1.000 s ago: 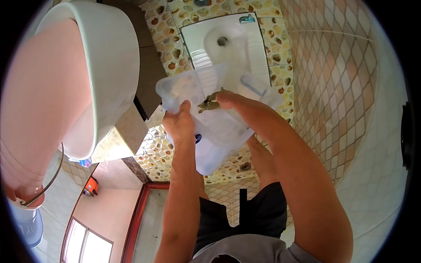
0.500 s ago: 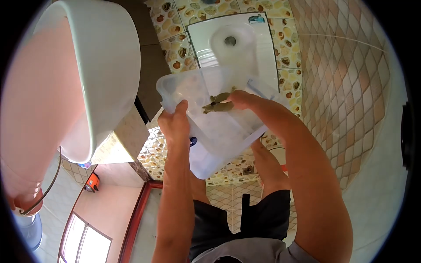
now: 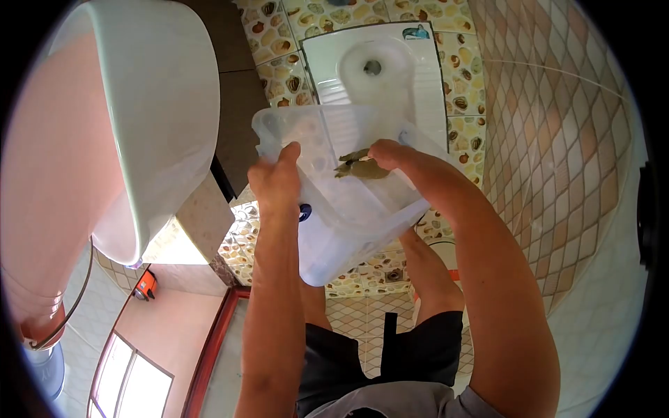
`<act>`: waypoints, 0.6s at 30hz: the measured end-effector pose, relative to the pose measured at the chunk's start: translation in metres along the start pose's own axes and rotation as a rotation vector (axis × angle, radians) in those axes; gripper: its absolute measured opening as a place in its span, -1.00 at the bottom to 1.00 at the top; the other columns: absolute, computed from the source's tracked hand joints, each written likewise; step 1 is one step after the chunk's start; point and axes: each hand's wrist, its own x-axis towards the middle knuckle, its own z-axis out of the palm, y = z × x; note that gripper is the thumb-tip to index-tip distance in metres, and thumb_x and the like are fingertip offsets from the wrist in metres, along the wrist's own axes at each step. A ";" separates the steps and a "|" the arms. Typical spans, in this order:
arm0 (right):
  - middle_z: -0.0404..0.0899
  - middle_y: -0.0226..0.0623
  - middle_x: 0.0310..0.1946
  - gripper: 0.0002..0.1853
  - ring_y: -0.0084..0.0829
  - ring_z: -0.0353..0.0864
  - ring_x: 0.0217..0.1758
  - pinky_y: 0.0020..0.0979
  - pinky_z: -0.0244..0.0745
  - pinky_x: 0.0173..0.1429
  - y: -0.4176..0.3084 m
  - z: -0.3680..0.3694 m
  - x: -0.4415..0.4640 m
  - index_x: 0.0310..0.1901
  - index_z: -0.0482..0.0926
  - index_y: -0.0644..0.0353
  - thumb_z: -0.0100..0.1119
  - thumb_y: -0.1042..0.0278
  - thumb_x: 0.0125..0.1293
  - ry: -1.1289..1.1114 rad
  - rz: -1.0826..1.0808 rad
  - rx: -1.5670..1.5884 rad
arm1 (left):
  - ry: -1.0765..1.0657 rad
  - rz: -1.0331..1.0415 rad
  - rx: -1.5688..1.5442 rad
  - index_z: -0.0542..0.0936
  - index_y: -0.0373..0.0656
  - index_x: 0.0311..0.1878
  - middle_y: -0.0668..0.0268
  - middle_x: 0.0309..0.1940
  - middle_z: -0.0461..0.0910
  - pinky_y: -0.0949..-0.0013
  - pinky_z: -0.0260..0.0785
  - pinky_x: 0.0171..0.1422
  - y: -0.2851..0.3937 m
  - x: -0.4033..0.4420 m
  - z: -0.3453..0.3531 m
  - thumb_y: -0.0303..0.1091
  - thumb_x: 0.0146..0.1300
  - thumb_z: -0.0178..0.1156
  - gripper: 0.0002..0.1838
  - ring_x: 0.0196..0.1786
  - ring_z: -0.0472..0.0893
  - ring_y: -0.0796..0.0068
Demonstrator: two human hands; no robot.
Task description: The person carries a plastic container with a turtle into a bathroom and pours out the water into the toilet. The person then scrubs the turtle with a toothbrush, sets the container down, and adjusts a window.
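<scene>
A translucent plastic storage box is held tilted over the squat toilet. My left hand is closed around the left edge of the box, thumb on top. Over the inside of the box, my right hand is closed in a pinch at an olive-brown turtle. A second olive shape lies against the turtle; whether it is another turtle or a reflection I cannot tell. My fingertips are partly hidden. A dark blue latch shows on the box beside my left wrist.
The white squat toilet lies beyond the box in a shell-patterned tile floor. A white washbasin juts in at the left. On the right rises a diamond-tiled wall. My bare legs are below the box.
The turtle has moved slightly right and turned, and my right hand has shifted a little right with it. My left hand still grips the box, which has hardly moved.
</scene>
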 end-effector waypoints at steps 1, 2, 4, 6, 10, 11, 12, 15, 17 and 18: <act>0.63 -0.08 -0.32 -0.84 -0.01 0.60 -0.14 -0.12 0.50 -0.07 -0.001 -0.002 -0.001 -0.29 0.60 0.15 0.08 0.49 0.07 0.008 -0.019 0.009 | 0.009 0.027 -0.025 0.63 -0.45 -0.12 0.26 -0.36 0.62 0.38 0.38 -0.20 0.000 0.001 0.001 -0.31 0.09 0.30 -0.62 -0.33 0.54 0.49; 0.63 -0.08 -0.32 -0.84 -0.01 0.60 -0.14 -0.12 0.50 -0.07 -0.002 -0.005 -0.003 -0.29 0.60 0.15 0.08 0.49 0.07 0.010 -0.019 0.007 | 0.010 0.030 -0.027 0.63 -0.45 -0.12 0.26 -0.36 0.62 0.38 0.38 -0.20 0.000 0.002 0.003 -0.31 0.09 0.30 -0.62 -0.33 0.54 0.49; 0.63 -0.05 -0.31 -0.78 0.00 0.61 -0.13 -0.13 0.51 -0.06 -0.001 -0.012 -0.008 -0.23 0.62 0.12 0.07 0.50 0.07 0.027 -0.046 0.054 | 0.000 0.046 -0.050 0.63 -0.46 -0.14 0.24 -0.36 0.62 0.34 0.38 -0.21 0.003 0.004 0.006 -0.30 0.07 0.32 -0.61 -0.34 0.54 0.47; 0.63 -0.04 -0.30 -0.74 0.00 0.61 -0.12 -0.14 0.51 -0.05 0.008 -0.023 -0.015 -0.19 0.62 0.11 0.05 0.52 0.07 0.061 -0.030 0.109 | 0.026 0.011 0.007 0.63 -0.47 -0.18 0.22 -0.37 0.62 0.33 0.39 -0.22 0.010 0.005 0.008 -0.30 0.06 0.32 -0.62 -0.34 0.54 0.45; 0.63 0.01 -0.25 -0.62 0.03 0.61 -0.09 -0.15 0.51 -0.03 0.032 -0.023 -0.024 -0.07 0.63 0.09 0.01 0.59 0.07 0.040 0.094 0.086 | 0.048 -0.082 0.145 0.61 -0.49 -0.31 0.17 -0.39 0.61 0.28 0.39 -0.22 0.006 0.022 0.007 -0.28 0.05 0.35 -0.64 -0.34 0.55 0.39; 0.63 0.01 -0.25 -0.62 0.03 0.61 -0.09 -0.15 0.51 -0.03 0.039 -0.022 -0.025 -0.07 0.63 0.09 0.01 0.59 0.07 0.048 0.098 0.089 | 0.045 -0.073 0.147 0.61 -0.49 -0.31 0.17 -0.39 0.61 0.28 0.39 -0.22 0.004 0.025 0.009 -0.28 0.05 0.35 -0.64 -0.34 0.55 0.39; 0.64 -0.03 -0.26 -0.69 0.01 0.61 -0.09 -0.15 0.52 -0.04 0.042 -0.015 -0.026 -0.15 0.65 0.12 0.02 0.55 0.06 0.077 0.097 0.130 | 0.040 -0.062 0.104 0.60 -0.50 -0.33 0.17 -0.40 0.60 0.27 0.39 -0.22 0.000 0.027 0.009 -0.27 0.05 0.36 -0.63 -0.35 0.54 0.37; 0.65 -0.06 -0.27 -0.74 -0.01 0.62 -0.10 -0.15 0.53 -0.05 0.058 0.010 -0.014 -0.23 0.67 0.15 0.04 0.50 0.05 0.131 0.064 0.196 | 0.026 -0.064 0.005 0.59 -0.50 -0.31 0.16 -0.39 0.59 0.25 0.40 -0.20 0.000 0.029 0.009 -0.26 0.04 0.38 -0.61 -0.35 0.53 0.34; 0.65 -0.05 -0.27 -0.74 -0.02 0.62 -0.10 -0.15 0.53 -0.06 0.060 0.015 -0.015 -0.23 0.67 0.15 0.05 0.51 0.05 0.157 0.031 0.227 | 0.016 -0.077 -0.046 0.59 -0.50 -0.28 0.16 -0.37 0.59 0.24 0.40 -0.19 0.001 0.029 0.012 -0.25 0.04 0.38 -0.60 -0.34 0.53 0.33; 0.64 -0.03 -0.23 -0.68 -0.01 0.60 -0.05 -0.18 0.50 0.01 0.057 0.016 -0.013 -0.14 0.64 0.15 0.00 0.57 0.07 0.109 0.017 0.194 | 0.037 -0.074 -0.014 0.58 -0.50 -0.24 0.14 -0.33 0.59 0.25 0.40 -0.16 0.001 0.031 0.014 -0.26 0.05 0.38 -0.59 -0.32 0.53 0.33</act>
